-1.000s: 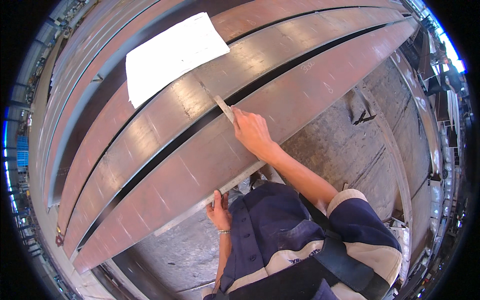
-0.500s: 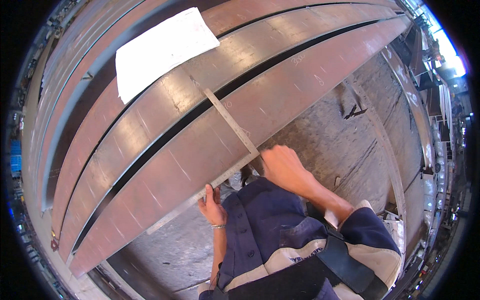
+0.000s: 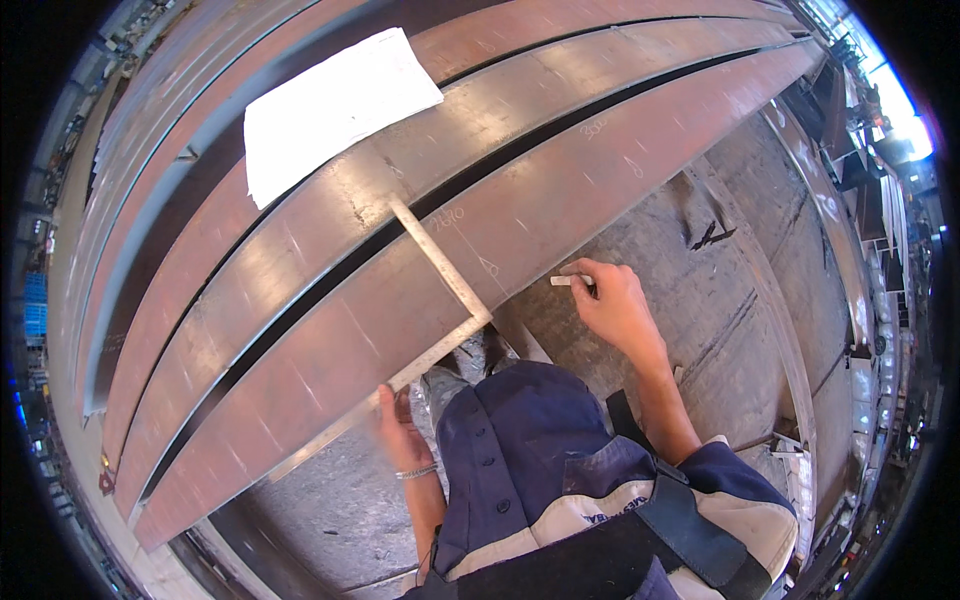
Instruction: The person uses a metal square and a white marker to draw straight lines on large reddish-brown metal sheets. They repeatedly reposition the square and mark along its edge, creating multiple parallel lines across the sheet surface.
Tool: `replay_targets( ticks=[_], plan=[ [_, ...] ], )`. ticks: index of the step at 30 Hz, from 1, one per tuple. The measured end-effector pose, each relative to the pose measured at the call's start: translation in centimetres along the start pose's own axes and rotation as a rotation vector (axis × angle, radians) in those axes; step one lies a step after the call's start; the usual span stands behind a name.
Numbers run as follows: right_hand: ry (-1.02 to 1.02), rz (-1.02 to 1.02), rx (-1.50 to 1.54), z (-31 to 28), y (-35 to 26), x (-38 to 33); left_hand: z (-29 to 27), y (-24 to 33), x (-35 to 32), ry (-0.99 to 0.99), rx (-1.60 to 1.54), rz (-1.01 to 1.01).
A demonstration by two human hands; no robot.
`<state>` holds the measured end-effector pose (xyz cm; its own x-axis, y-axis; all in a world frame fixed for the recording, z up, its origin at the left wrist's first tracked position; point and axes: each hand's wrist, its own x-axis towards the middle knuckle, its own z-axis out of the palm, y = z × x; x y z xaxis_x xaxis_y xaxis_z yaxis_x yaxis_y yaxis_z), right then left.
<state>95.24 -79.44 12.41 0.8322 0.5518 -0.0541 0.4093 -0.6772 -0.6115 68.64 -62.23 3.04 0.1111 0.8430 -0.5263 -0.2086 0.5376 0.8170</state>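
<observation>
since the earlier frames the right hand [image 3: 618,305] has been drawn back off the steel plate [image 3: 330,330] to a point just past its near edge, and the steel square [image 3: 440,290] has been left lying with its long arm across the plate and its short arm along the near edge. the square is steadied at that edge by the left hand [image 3: 400,425], fingers closed on the short arm. a short white chalk stick [image 3: 563,281] is pinched narrowly between the right thumb and fingertips, tip toward the plate edge. as to progress, faint chalk marks are already to be seen on the plate beside the square; whether a fresh line has been struck along the blade cannot be told, so marking is judged partly done, with the square not yet lifted. a white sheet of paper [image 3: 335,105], rectangular and unfolded, lies on the farther plates [image 3: 560,70]; its writing is not legible. concrete floor [image 3: 720,290] lies beyond.
</observation>
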Motion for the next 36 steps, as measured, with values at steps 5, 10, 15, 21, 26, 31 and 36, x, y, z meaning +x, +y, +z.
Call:
replay_targets(
  ticks=[5,10,15,21,26,31,36],
  plan=[
    [-0.014,0.034,0.166,0.3,-1.2,0.6,0.4,3.0,1.9,-0.066,0.084,0.212],
    [-0.055,-0.059,0.219,1.0,-2.9,1.5,1.0,4.9,6.6,-0.033,0.114,0.249],
    [-0.103,-0.072,0.286,2.0,-4.9,2.3,1.0,5.3,11.9,-0.015,0.037,0.225],
    [-0.202,-0.093,0.319,3.6,-7.5,4.3,1.0,5.9,16.7,0.033,0.069,0.176],
    [-0.166,-0.142,0.357,5.7,-8.8,6.1,2.1,5.9,17.4,0.088,0.033,0.186],
    [-0.194,-0.098,0.384,7.4,-10.1,8.3,2.4,6.6,17.6,0.129,0.053,0.119],
    [-0.182,-0.081,0.411,8.3,-12.0,10.0,2.6,6.7,18.3,0.119,0.106,0.158]
  ],
)
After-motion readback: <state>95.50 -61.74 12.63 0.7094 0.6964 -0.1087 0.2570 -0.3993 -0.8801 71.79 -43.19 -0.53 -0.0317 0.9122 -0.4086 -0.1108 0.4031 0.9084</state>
